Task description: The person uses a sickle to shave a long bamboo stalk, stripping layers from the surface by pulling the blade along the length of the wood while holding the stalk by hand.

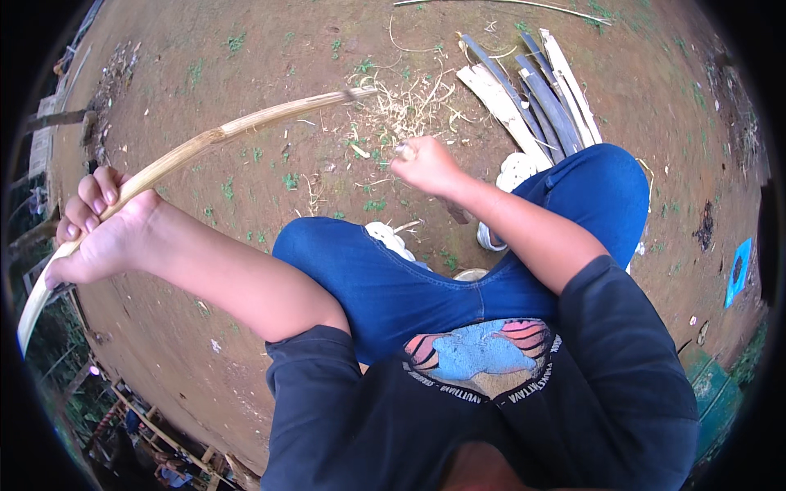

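My left hand [110, 217] is wrapped round a long pale bamboo strip [172, 157]. The strip runs past the hand toward the left rim, and its far end reaches out ahead of me near the shavings. A node shows partway along it. My right hand [427, 166] is closed in a fist in front of my knees, apart from the strip. A small pale end shows at the fist; the rest of what it grips is hidden, so I cannot tell its kind. Thin curled shavings [413, 102] lie heaped on the ground just beyond the right hand.
Dark and pale split bamboo pieces [550, 106] lie fanned out beyond my right knee. A thin stick [512, 6] lies at the far edge. A blue flat piece [738, 272] is on the right. Wooden rails [164, 430] stand along the lower left.
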Demonstrator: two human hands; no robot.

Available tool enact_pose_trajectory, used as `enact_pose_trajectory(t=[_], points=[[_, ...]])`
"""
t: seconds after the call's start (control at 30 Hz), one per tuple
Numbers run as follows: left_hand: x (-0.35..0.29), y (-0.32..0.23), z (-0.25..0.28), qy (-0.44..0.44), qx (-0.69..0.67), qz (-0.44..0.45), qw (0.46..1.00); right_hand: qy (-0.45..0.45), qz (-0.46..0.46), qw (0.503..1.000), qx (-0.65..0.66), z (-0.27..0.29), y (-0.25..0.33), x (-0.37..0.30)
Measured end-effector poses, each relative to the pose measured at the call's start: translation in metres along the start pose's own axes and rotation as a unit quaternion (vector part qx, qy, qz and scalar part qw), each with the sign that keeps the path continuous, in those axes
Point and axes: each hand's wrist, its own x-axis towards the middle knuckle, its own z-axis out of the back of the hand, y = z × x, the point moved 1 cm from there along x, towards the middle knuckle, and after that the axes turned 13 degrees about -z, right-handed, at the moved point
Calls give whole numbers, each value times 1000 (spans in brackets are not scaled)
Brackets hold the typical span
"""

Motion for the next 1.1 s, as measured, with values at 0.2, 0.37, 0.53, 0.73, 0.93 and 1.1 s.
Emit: enact_pose_trajectory(t=[0.2, 0.37, 0.53, 0.73, 0.93, 1.1], points=[[5, -18, 9, 18, -8, -6, 1000, 18, 88, 996, -19, 0, 2, -11], [24, -34, 28, -19, -76, -39, 996, -50, -73, 982, -166, 19, -62, 34], [28, -28, 42, -13, -120, -22, 992, -110, -116, 986, -41, 26, -49, 31], [24, -31, 39, -1, -106, -37, 994, -155, -7, 974, 166, 31, 9, 9], [6, -18, 11, -47, -17, -32, 998, -35, 136, 986, 89, 26, 46, -18], [-1, -1, -6, -92, -22, 38, 995, -3, 98, 994, 57, 21, 37, -16]])
